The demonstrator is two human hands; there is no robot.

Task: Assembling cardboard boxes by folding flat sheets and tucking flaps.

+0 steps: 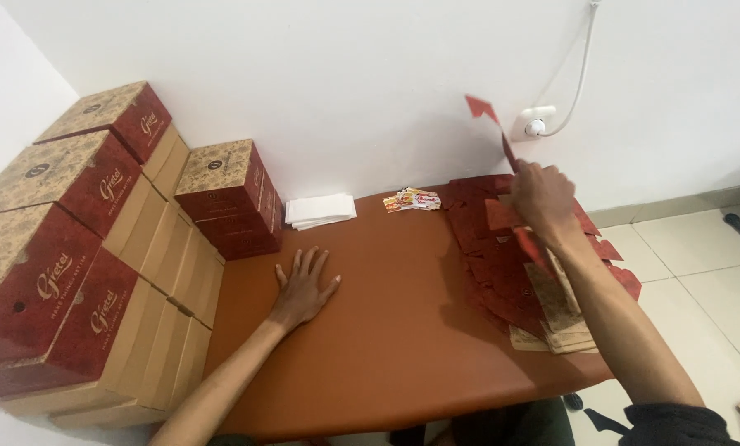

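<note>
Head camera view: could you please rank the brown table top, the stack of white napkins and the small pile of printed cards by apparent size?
1. Brown table top, by far the largest.
2. Stack of white napkins.
3. Small pile of printed cards, only slightly smaller than the napkins; both lie equally far away.

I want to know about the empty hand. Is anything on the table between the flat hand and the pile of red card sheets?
Nothing visible. The left hand lies flat on the table, and only bare brown tabletop separates it from the pile. The right hand holds one sheet up above that pile.
</note>
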